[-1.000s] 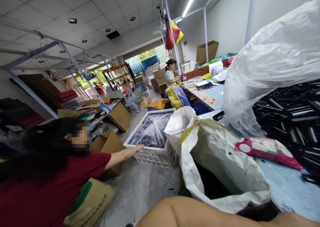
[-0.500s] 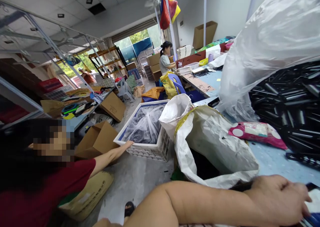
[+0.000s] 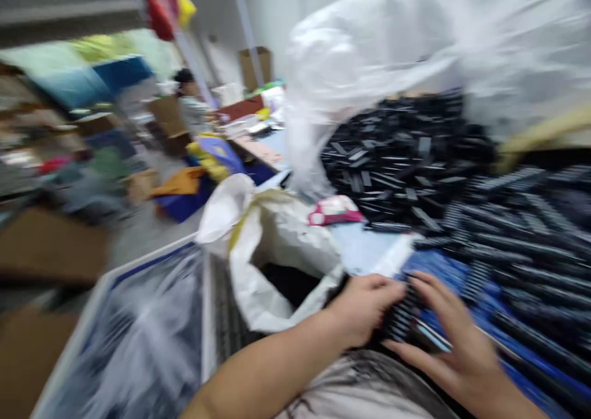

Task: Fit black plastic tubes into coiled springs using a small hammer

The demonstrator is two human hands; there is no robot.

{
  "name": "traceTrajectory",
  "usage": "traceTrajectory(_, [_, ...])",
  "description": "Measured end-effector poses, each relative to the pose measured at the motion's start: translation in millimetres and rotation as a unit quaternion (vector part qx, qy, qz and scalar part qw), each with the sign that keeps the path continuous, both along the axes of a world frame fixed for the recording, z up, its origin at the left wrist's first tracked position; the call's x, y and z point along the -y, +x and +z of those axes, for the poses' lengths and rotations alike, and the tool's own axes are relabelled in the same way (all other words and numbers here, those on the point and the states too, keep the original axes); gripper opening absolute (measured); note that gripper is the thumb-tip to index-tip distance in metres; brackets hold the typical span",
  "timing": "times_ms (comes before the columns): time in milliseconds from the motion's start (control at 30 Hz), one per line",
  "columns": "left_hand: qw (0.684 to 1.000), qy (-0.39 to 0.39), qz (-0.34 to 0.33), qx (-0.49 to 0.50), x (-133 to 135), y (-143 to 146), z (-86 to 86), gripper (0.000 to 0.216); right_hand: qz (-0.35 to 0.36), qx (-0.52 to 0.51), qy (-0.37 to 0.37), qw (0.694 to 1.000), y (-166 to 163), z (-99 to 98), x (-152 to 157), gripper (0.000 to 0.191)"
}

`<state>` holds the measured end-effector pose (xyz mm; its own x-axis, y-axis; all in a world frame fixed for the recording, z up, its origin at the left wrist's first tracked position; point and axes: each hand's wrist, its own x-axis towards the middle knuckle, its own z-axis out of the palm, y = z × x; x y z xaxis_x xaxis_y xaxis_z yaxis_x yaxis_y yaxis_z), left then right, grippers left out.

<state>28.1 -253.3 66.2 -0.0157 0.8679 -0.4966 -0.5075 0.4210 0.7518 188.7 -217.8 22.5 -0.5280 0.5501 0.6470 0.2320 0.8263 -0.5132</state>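
My left hand [image 3: 369, 308] is closed on a stack of black ridged strips [image 3: 401, 314] in front of me. From the other side, my right hand [image 3: 462, 345] curves round the same strips, its thumb low and its fingers at their upper end. Motion blur hides how many strips there are. To the right, more black ridged strips [image 3: 517, 247] lie heaped on a blue sheet [image 3: 434, 262]. Beyond my left forearm stands an open white woven sack [image 3: 252, 296] with a dark inside.
A pile of short black pieces [image 3: 392, 160] spills from a large clear plastic bag [image 3: 351, 56]. Beside it lies a pink packet [image 3: 335, 211] on the light blue tabletop [image 3: 360, 243]. At lower left is a white crate [image 3: 209, 320] holding a bagged load. A person [image 3: 191, 102] sits farther back.
The view has swung right. The red-sleeved person has left the picture, and the crate appears nearer. My right hand has come into view, and both hands are now at the black strips.
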Motion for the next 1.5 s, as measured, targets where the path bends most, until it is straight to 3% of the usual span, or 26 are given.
traceTrajectory(100, [0.992, -0.017, -0.115, 0.039, -20, -11, 5.9, 0.053, -0.04, 0.033, -0.002, 0.999, 5, -1.1, -2, 0.08])
traceTrajectory(200, [0.986, -0.012, -0.159, 0.043, -39, -11, 2.5, 0.048, -0.1, 0.055, 0.005, 0.993, 10, 2.2, -7, 0.09])
traceTrajectory(267, [0.988, 0.034, -0.15, -0.029, -51, -13, -1.2, 0.045, -0.143, 0.073, 0.016, 0.987, 22, 5.0, -9, 0.092])
traceTrajectory(333, [0.966, 0.132, -0.139, -0.173, -67, -19, -3.7, 0.037, -0.202, 0.109, 0.028, 0.973, 40, 4.3, -11, 0.073])
traceTrajectory(400, [0.897, 0.232, -0.154, -0.343, -86, -29, -4.5, 0.027, -0.261, 0.169, 0.029, 0.95, 57, -0.9, -14, 0.043])
traceTrajectory(467, [0.803, 0.279, -0.207, -0.484, -106, -38, -4.2, 0.018, -0.288, 0.228, 0.02, 0.93, 69, -7.7, -15, 0.022])
traceTrajectory(533, [0.724, 0.272, -0.276, -0.57, -123, -43, -4.0, 0.013, -0.297, 0.249, 0.012, 0.922, 74, -11.1, -15, 0.018])
traceTrajectory(600, [0.689, 0.24, -0.335, -0.596, -136, -45, -4.9, 0.015, -0.307, 0.225, 0.006, 0.925, 72, -7.1, -13, 0.017])
traceTrajectory(667, [0.698, 0.206, -0.375, -0.574, -144, -45, -7.2, 0.022, -0.307, 0.171, -0.004, 0.936, 66, 3.5, -13, 0.015])
traceTrajectory(767, [0.748, 0.166, -0.393, -0.509, -149, -44, -12.4, 0.031, -0.304, 0.094, -0.011, 0.948, 53, 19.5, -23, 0.017])
traceTrajectory(900, [0.77, 0.163, -0.396, -0.473, -154, -43, -18.9, 0.035, -0.284, 0.179, -0.021, 0.942, 38, 22.8, -41, 0.021])
traceTrajectory(967, [0.761, 0.174, -0.408, -0.473, -160, -42, -19.8, 0.035, -0.272, 0.223, -0.031, 0.935, 33, 23.4, -44, 0.023])
traceTrajectory(1067, [0.741, 0.183, -0.439, -0.474, -170, -41, -17.5, 0.037, -0.262, 0.142, -0.027, 0.954, 29, 30.4, -39, 0.021])
traceTrajectory(1167, [0.722, 0.181, -0.468, -0.476, -178, -40, -14.8, 0.04, -0.208, 0.087, 0.008, 0.974, 23, 34.3, -29, 0.024])
traceTrajectory(1333, [0.686, 0.172, -0.478, -0.522, -181, -27, -12.0, 0.038, -0.17, 0.219, 0.01, 0.961, 12, 19.2, -18, 0.02])
traceTrajectory(1433, [0.664, 0.199, -0.452, -0.561, -176, -30, 2.7, 0.028, -0.183, 0.208, 0.005, 0.961, 22, 11.6, -17, 0.021])
traceTrajectory(1500, [0.666, 0.22, -0.442, -0.559, -166, -52, 21.1, 0.022, -0.202, 0.201, 0.012, 0.958, 37, 8.1, -14, 0.02])
